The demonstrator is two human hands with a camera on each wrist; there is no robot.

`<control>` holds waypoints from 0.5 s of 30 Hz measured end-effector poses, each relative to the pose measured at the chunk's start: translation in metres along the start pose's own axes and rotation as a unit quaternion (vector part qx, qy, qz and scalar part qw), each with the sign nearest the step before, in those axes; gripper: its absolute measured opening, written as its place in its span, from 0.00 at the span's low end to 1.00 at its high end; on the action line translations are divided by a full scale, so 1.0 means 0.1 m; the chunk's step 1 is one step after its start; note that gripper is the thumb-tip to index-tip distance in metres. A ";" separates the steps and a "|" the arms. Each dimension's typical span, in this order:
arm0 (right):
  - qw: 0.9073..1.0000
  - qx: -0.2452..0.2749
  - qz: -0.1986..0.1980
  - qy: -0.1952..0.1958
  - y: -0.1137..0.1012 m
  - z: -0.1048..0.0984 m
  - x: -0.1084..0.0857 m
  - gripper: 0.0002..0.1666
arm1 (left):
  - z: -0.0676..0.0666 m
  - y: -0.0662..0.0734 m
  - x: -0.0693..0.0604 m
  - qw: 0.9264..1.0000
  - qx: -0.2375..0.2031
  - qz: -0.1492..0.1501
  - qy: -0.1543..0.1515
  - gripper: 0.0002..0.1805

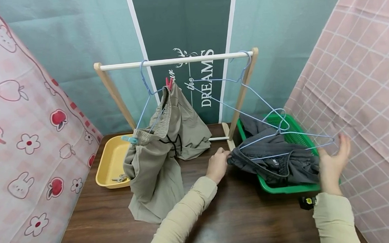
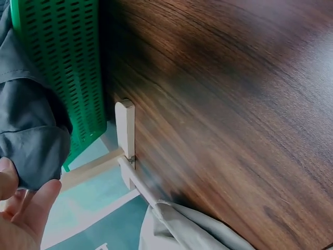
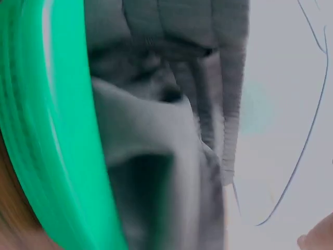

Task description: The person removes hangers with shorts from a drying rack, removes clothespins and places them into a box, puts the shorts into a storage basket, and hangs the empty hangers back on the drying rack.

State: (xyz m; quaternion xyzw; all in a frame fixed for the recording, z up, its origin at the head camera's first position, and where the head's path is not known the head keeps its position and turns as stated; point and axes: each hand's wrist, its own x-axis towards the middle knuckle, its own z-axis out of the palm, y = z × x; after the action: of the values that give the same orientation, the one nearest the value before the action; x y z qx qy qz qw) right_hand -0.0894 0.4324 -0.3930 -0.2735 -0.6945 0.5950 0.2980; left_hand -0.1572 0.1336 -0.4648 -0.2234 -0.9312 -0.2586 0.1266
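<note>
My left hand pinches the edge of dark grey trousers at the waistband's left corner. The left wrist view shows its thumb and fingers on the cloth. Most of the trousers lie bunched in a green basket. A blue wire hanger lies across them, its left part at the waistband opening. Beside that hanger's right end is my right hand, fingers apart with nothing between them. In the right wrist view only a fingertip shows, and the trousers are blurred.
A rack with a white rod stands behind. Khaki trousers hang at its left, with a red clip and a blue clip. Another blue hanger hangs at right. A yellow tray holds small metal items. Curtains flank both sides.
</note>
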 end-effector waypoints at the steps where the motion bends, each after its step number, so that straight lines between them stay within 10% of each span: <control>1: 0.998 -0.060 -0.036 -0.011 -0.01 0.00 0.02 0.41 | 0.00 0.00 0.01 1.000 0.003 0.005 0.001 0.11; 5: 0.963 -0.204 -0.160 -0.071 0.00 -0.04 0.06 0.30 | 0.00 -0.01 0.03 0.999 0.018 0.026 0.008 0.13; 8: 0.945 -0.210 -0.237 -0.086 0.03 -0.08 0.05 0.18 | -0.01 -0.01 0.04 0.999 0.024 0.040 0.016 0.13; 12: 0.939 -0.123 -0.315 -0.068 0.07 -0.15 0.02 0.04 | -0.04 0.01 0.08 0.999 -0.011 0.044 0.028 0.10; 15: 0.951 -0.051 -0.301 -0.043 0.05 -0.20 0.01 0.09 | -0.06 0.02 0.12 0.997 -0.067 0.029 0.021 0.11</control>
State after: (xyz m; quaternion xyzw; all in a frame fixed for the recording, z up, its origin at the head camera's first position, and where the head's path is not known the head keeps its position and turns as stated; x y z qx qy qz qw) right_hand -0.0751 0.4474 -0.3951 -0.0408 -0.7861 0.4525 0.4192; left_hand -0.1655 0.1360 -0.4542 -0.2531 -0.9021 -0.3213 0.1379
